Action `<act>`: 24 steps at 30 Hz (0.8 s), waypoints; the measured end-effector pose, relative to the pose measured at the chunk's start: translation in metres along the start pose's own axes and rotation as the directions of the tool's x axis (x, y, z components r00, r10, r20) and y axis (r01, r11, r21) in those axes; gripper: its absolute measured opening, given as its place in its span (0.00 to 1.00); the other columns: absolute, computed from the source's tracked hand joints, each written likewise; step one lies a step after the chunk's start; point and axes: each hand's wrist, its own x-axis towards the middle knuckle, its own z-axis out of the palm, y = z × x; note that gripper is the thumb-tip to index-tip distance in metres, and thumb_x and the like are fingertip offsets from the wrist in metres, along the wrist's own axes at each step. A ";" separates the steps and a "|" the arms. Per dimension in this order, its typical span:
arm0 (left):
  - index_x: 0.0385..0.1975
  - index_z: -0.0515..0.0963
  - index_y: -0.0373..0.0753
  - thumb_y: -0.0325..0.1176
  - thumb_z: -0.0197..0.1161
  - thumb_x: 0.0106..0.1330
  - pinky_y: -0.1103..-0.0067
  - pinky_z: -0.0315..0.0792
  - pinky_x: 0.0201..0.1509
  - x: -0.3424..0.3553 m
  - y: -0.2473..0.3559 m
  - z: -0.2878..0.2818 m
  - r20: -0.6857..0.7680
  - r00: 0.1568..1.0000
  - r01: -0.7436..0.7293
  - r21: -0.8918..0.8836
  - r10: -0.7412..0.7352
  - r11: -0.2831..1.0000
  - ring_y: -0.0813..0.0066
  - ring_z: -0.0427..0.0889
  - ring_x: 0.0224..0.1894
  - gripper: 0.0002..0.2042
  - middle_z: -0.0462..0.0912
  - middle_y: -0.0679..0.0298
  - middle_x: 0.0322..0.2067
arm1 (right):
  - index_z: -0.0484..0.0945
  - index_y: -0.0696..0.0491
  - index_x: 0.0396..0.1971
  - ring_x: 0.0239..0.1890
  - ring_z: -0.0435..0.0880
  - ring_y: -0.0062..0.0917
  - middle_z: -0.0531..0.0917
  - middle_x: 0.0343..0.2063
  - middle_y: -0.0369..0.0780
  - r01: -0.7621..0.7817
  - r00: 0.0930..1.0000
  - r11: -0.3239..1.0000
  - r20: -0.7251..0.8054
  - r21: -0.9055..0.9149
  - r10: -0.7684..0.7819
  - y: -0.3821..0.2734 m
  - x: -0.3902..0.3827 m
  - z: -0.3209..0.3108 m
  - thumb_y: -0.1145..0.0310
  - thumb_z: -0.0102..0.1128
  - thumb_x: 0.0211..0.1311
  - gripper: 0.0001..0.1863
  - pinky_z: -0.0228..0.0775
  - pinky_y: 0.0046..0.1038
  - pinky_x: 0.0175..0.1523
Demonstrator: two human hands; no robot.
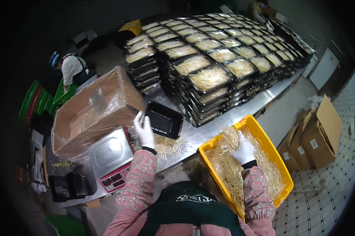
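Observation:
My right hand [243, 151], in a white glove, is closed on a bunch of bean sprouts [228, 142] inside a yellow crate [285, 179]. More pale sprouts fill that crate. At the left edge of a black plastic tray [165, 120], my gloved left hand [144, 131] is held with its fingers apart. Whether it touches the tray I cannot tell. The tray holds no sprouts and lies tilted on the metal table [220, 122]. Loose sprouts [167, 146] are strewn beside and below it.
Left of my left hand stands a weighing scale [110, 153], with a plastic-lined cardboard box [122, 88] behind it. Stacked wrapped trays of sprouts [209, 76] cover the far table. Black trays [69, 185] sit at left. A person [73, 69] bends over green crates. Cartons [315, 133] stand right.

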 end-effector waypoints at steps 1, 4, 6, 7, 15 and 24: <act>0.56 0.69 0.32 0.27 0.58 0.65 0.71 0.61 0.66 -0.004 0.022 0.000 0.065 0.973 -0.230 0.144 0.223 0.962 0.62 0.69 0.60 0.19 0.71 0.54 0.56 | 0.62 0.59 0.63 0.43 0.80 0.39 0.81 0.39 0.47 0.146 0.983 0.987 -0.099 -0.068 -0.152 -0.017 0.010 0.007 0.62 0.77 0.31 0.52 0.74 0.35 0.49; 0.61 0.65 0.36 0.27 0.61 0.62 0.64 0.54 0.70 -0.015 0.078 -0.009 0.329 0.783 -0.620 0.345 0.527 0.705 0.50 0.59 0.67 0.26 0.61 0.49 0.64 | 0.66 0.59 0.57 0.41 0.80 0.39 0.80 0.36 0.45 0.355 0.921 0.910 -0.089 -0.214 -0.380 -0.101 0.040 0.016 0.62 0.75 0.34 0.45 0.73 0.37 0.46; 0.64 0.63 0.38 0.30 0.61 0.62 0.60 0.54 0.70 -0.016 0.083 -0.029 0.415 0.725 -0.688 0.401 0.550 0.605 0.46 0.54 0.69 0.28 0.57 0.48 0.67 | 0.70 0.55 0.48 0.39 0.80 0.35 0.80 0.33 0.42 0.465 0.870 0.835 -0.019 -0.295 -0.492 -0.187 0.047 0.018 0.64 0.71 0.37 0.33 0.72 0.36 0.43; 0.64 0.64 0.41 0.31 0.60 0.62 0.58 0.54 0.69 -0.017 0.083 -0.036 0.465 0.733 -0.678 0.442 0.496 0.588 0.45 0.53 0.69 0.28 0.57 0.49 0.67 | 0.71 0.56 0.46 0.39 0.80 0.35 0.80 0.32 0.42 0.532 0.823 0.783 -0.022 -0.323 -0.568 -0.218 0.051 0.029 0.63 0.70 0.37 0.31 0.72 0.36 0.43; 0.65 0.61 0.35 0.33 0.50 0.73 0.71 0.53 0.71 0.024 -0.023 -0.199 0.119 0.993 0.006 0.003 -0.006 1.000 0.60 0.61 0.67 0.23 0.63 0.52 0.65 | 0.72 0.56 0.50 0.36 0.79 0.36 0.79 0.29 0.41 0.923 0.365 0.374 -0.106 -0.088 -0.925 -0.437 0.038 0.120 0.65 0.63 0.41 0.30 0.69 0.36 0.39; 0.69 0.53 0.35 0.40 0.57 0.65 0.64 0.52 0.71 0.077 -0.002 -0.288 0.503 0.864 -0.370 0.582 0.036 0.724 0.47 0.56 0.69 0.34 0.55 0.45 0.67 | 0.68 0.59 0.55 0.48 0.74 0.39 0.76 0.46 0.49 0.933 0.337 0.354 0.196 0.063 -0.921 -0.495 0.030 0.224 0.61 0.67 0.40 0.38 0.67 0.39 0.51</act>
